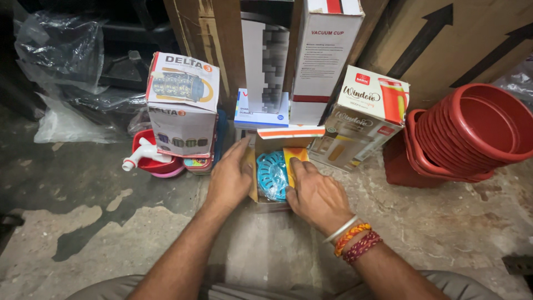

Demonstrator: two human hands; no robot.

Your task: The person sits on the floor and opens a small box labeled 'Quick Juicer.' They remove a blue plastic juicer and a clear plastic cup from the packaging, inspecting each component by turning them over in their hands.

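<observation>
My left hand [230,180] and right hand [315,195] press flat on the sides of a small open box [265,145]. A blue thing [272,175] sits inside. Red tubs [472,130] are at three o'clock.

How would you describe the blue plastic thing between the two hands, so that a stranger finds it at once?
Start from the stack of red plastic tubs on the right and move left along the concrete floor to the small open cardboard box. The left hand and right hand grip its sides. Inside sits a round turquoise plastic piece with slotted holes, the only blue perforated item there.
</observation>
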